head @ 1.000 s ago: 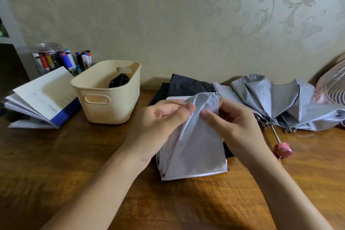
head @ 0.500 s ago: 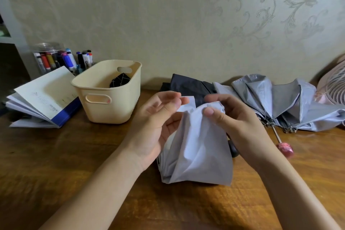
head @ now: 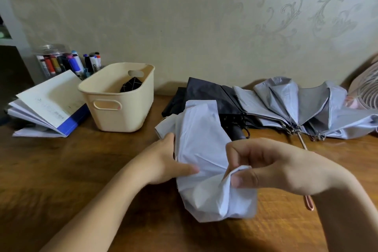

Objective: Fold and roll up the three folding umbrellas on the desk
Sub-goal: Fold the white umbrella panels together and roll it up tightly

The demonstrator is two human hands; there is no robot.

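A pale lilac folding umbrella [head: 202,149] lies collapsed on the wooden desk in front of me. My left hand [head: 166,159] grips its left side, thumb laid over the cloth. My right hand [head: 266,163] pinches a bunched fold of its canopy near the lower right. Behind it lies a black folding umbrella [head: 206,94], its handle partly hidden. To the right sprawls a grey-lilac umbrella [head: 286,104], loosely collapsed, with its thin shaft running toward me behind my right hand and a pink strap [head: 308,204] showing below my wrist.
A cream plastic basket [head: 122,112] with a dark object inside stands at the left. Beside it lie an open book [head: 49,104] and a jar of markers [head: 55,63]. A pink fan [head: 366,86] sits at the far right. The wall runs close behind.
Both hands have dropped from the umbrella's top edge. The right hand pulled a canopy fold down toward me and now bunches it; the left hand slid to the left side.
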